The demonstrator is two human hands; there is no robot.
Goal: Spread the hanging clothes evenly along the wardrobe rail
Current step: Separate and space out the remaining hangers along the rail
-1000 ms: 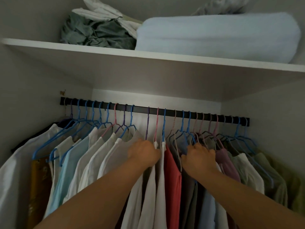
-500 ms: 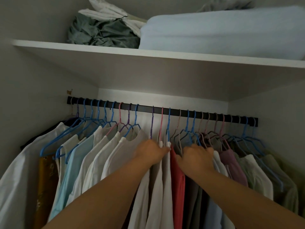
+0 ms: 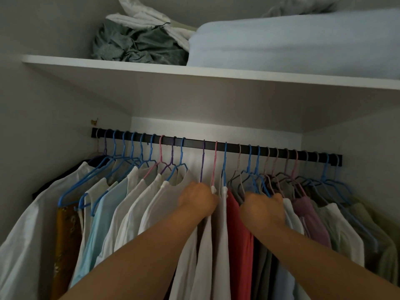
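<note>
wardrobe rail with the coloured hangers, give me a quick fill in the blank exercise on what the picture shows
1. The black wardrobe rail sits below a white ____.
2. Between the left hand and the right hand hangs a ____ garment.
3. On the shelf, the crumpled green cloth lies to the ____ of the folded light blue blanket.

Missing words: shelf; red; left

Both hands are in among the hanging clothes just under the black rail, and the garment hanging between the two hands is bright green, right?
Not quite: the head view shows the garment between the left hand and right hand is red, not green. The rest holds: both hands are in among the clothes just under the black rail.
</note>
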